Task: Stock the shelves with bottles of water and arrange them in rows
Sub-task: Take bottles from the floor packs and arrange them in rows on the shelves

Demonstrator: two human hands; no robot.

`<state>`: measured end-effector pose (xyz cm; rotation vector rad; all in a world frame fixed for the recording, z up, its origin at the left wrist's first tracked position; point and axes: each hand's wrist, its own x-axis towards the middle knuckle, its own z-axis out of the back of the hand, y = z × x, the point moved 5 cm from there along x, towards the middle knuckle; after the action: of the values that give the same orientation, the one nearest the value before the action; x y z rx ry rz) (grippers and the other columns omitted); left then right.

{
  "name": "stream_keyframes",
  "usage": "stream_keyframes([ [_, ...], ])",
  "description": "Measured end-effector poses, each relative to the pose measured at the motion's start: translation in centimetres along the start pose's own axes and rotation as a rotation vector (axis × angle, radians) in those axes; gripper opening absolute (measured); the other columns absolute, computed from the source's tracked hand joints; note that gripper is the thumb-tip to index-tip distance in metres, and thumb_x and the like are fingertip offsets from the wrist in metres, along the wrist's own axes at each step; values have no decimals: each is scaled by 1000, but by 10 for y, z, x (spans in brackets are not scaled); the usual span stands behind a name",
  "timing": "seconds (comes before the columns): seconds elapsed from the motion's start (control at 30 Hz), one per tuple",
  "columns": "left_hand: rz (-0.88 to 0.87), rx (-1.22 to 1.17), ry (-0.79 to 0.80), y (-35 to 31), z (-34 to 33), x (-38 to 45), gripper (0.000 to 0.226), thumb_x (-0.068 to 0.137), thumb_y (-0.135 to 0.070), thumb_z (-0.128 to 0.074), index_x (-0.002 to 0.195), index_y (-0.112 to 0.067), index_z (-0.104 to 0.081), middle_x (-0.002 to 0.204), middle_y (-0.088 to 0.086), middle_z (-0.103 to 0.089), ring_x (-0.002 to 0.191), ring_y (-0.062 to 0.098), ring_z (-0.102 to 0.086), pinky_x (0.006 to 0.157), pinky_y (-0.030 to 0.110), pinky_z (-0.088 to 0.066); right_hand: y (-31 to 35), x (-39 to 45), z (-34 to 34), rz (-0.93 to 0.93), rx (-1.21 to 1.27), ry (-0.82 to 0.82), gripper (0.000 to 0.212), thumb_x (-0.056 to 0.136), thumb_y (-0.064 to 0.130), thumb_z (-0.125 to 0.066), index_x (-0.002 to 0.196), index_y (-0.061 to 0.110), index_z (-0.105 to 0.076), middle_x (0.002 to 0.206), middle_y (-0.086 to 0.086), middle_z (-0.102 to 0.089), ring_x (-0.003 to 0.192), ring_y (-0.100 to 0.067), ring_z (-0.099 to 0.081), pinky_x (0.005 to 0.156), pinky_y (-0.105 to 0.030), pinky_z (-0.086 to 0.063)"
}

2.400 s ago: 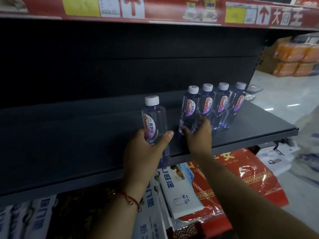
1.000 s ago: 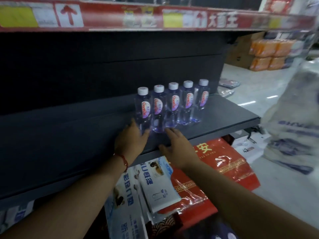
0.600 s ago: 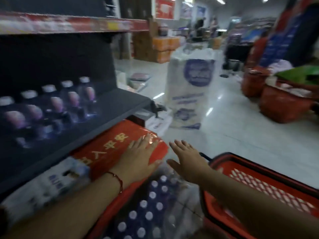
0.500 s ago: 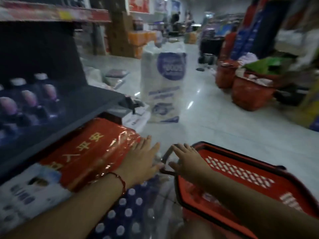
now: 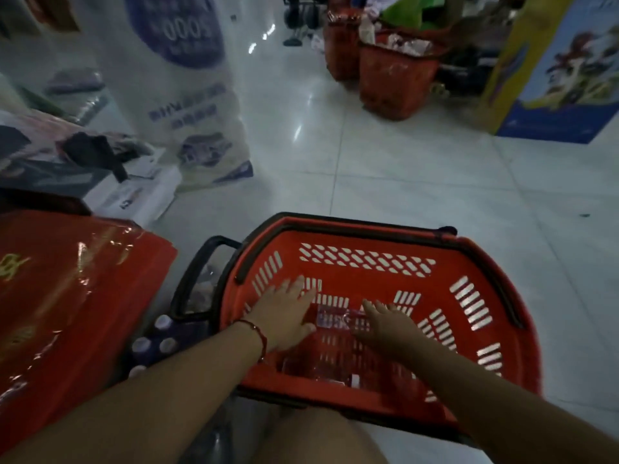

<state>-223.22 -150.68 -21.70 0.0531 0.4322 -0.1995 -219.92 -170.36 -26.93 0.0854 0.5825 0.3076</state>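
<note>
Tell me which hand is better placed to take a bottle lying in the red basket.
Probably the left hand: its fingers spread just beside the clear bottle on the red basket floor. The right hand hovers open a little farther off.

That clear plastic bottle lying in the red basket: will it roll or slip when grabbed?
The clear plastic water bottle lies on its side, so it may roll. The red slotted plastic basket floor might check that. Smooth plastic: probably slippery, and fairly light.

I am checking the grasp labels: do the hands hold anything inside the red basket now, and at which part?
Nothing is held yet. The left hand and right hand hang open, fingers spread, over a clear bottle lying in the red basket.
</note>
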Motion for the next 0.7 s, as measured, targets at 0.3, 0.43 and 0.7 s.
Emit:
stream_keyframes([
  [0.3,-120,101,247,-21,-96,90,81,98,-53,-48,159,-15,-12,166,18,-10,149,38,-20,121,50,-21,-28,70,-69,22,-25,151,88,95,67,-39,159,25,5,167,-7,4,154,-33,-1,121,-52,-11],
  [0.43,-213,106,311,-41,-120,108,72,97,-54,-49,154,-15,-29,157,17,-34,136,36,-42,112,47,-36,-20,99,-79,108,-154,133,88,97,56,-48,159,22,5,167,-12,-1,153,-34,-5,121,-53,-15],
  [0.7,-166,33,587,-42,-174,96,52,94,-43,-63,134,-10,-58,135,14,-60,123,32,-58,98,37,-48,-10,127,-95,90,-437,-7,57,100,33,-51,149,9,-33,140,-16,-42,124,-30,-47,93,-38,-46],
])
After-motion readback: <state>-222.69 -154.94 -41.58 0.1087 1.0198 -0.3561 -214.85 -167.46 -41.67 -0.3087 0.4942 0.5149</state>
